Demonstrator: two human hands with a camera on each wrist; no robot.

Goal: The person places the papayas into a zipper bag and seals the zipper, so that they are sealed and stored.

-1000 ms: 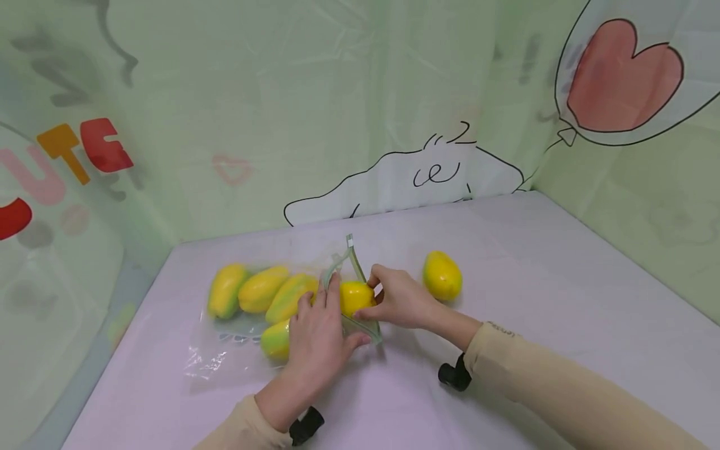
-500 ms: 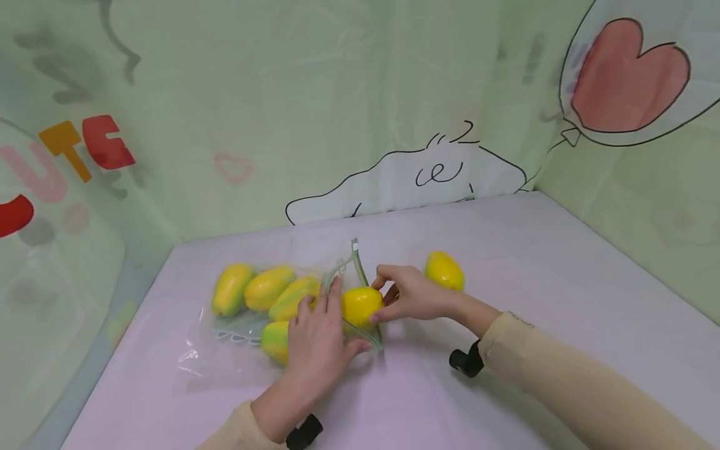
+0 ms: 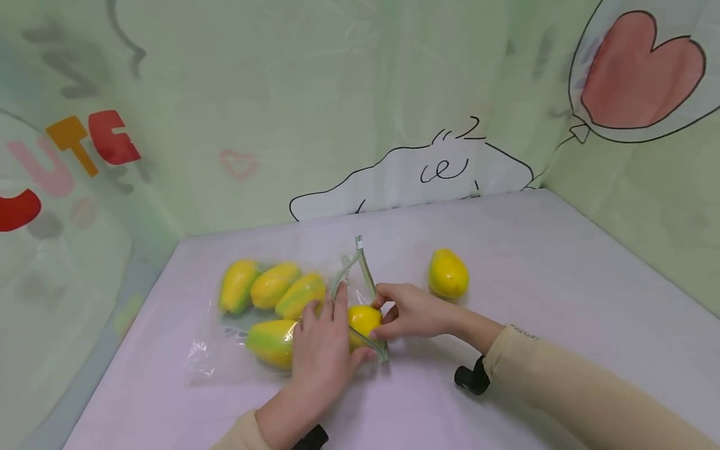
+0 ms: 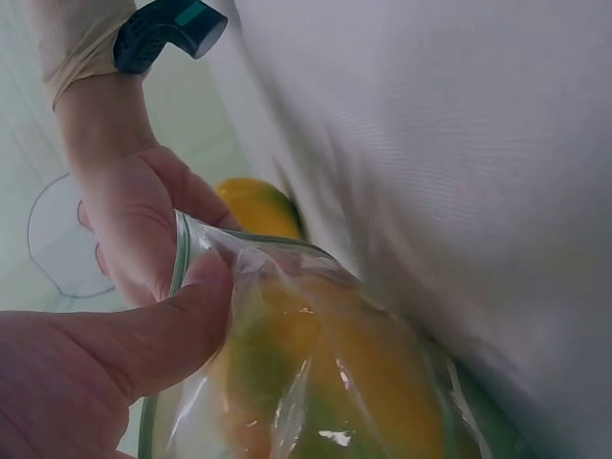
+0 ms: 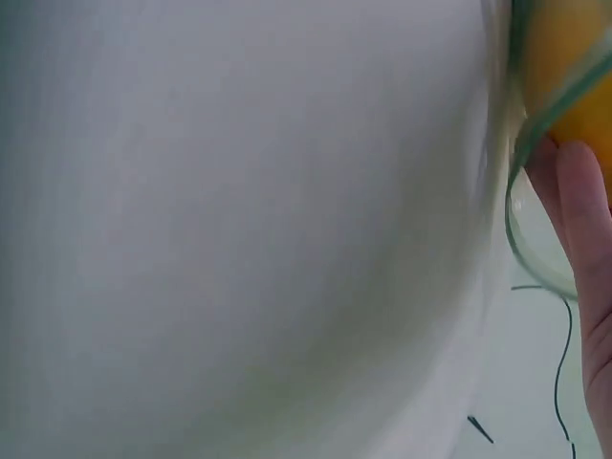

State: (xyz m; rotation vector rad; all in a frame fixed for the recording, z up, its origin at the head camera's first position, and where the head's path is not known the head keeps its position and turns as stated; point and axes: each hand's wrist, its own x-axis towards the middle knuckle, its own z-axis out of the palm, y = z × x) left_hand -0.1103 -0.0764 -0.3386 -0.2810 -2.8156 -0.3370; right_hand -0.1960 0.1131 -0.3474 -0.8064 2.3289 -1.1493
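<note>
A clear zip bag [image 3: 208,369] with a green zip rim lies on the table, several yellow-green mangoes [image 3: 275,284] inside it. My left hand [image 3: 323,353] rests on the bag at its mouth, index and middle fingers straight, thumb spread along the near rim. In the left wrist view the thumb [image 4: 163,344] lies against the bag's rim [image 4: 180,253]. My right hand [image 3: 407,312] pinches a yellow mango [image 3: 364,319] in the mouth of the bag. Its fingertips [image 5: 579,167] touch the fruit in the right wrist view. Its other end is hidden by my left hand.
Another yellow mango [image 3: 448,274] lies on the table [image 3: 506,250] behind my right wrist. A green printed curtain [image 3: 315,94] stands along the back and sides. Black wrist cameras [image 3: 472,377] hang below the sleeves.
The pinched mango has come nearer to me and sits lower behind the near rim. The front mango inside the bag has slid left and shows more. The head view has shifted slightly.
</note>
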